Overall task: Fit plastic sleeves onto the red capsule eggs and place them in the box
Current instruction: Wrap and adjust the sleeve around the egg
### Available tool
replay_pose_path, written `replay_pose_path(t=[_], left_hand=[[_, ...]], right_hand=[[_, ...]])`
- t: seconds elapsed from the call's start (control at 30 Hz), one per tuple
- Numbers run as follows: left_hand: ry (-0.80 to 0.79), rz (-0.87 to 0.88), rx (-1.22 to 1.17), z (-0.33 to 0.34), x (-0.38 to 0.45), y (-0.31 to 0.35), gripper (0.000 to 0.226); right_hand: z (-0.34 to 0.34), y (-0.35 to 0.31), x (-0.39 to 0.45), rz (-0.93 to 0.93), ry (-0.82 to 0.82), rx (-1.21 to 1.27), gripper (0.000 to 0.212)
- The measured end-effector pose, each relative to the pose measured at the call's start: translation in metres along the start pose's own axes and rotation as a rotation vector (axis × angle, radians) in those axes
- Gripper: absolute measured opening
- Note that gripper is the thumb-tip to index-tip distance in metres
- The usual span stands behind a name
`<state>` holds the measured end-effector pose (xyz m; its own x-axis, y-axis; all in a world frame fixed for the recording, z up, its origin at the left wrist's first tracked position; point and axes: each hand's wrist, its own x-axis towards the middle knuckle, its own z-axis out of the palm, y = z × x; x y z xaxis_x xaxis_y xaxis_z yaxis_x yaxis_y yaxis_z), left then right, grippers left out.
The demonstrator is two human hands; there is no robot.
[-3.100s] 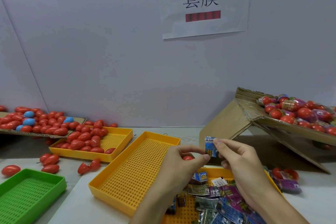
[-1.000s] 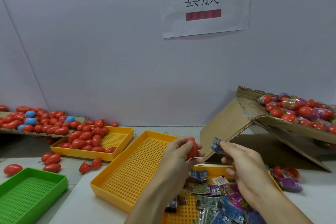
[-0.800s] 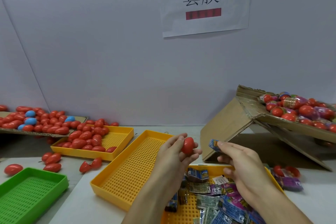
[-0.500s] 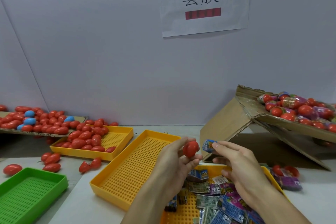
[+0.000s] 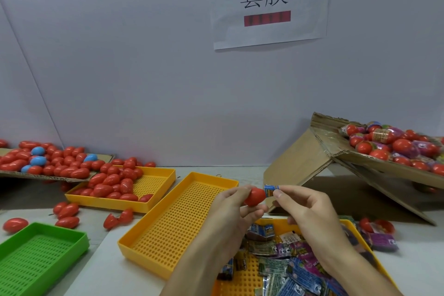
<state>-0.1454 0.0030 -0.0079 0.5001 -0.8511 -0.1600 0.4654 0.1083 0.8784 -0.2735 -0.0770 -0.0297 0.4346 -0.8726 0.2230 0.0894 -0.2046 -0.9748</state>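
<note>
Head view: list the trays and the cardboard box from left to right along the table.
Green tray → yellow tray holding red eggs → empty yellow tray → yellow tray of plastic sleeves → cardboard box of sleeved eggs.

Plain white wall, paper sign taped up

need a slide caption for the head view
Left hand holds a red plastic capsule egg while right hand brings a small blue printed sleeve to its tip.
</note>
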Motion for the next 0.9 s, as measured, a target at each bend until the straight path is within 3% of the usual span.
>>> replay_pose_path(t=[0.43, 0.57, 0.7, 0.9], left_hand=[[-0.046, -0.035, -0.139, -0.0022, 0.0032, -0.0019, 0.033], [-0.169, -0.014, -0.062, -0.0038, 0.0014, -0.0017, 0.031], [-0.174, -0.006, -0.013, -0.0035, 0.0011, -0.0036, 0.024], [-0.136, 0.134, 0.001, -0.0050, 0.0048, -0.0066, 0.050]], right_hand=[[0.0048, -0.0011, -0.0045, -0.209, 0.059, -0.235, 0.016], [0.0032, -0.0002, -0.0048, -0.217, 0.054, -0.259, 0.019], [0.0035, -0.0006, -0.0051, -0.208, 0.037, -0.255, 0.019], [0.0016, -0.0003, -0.0049, -0.225, 0.030, -0.233, 0.020]])
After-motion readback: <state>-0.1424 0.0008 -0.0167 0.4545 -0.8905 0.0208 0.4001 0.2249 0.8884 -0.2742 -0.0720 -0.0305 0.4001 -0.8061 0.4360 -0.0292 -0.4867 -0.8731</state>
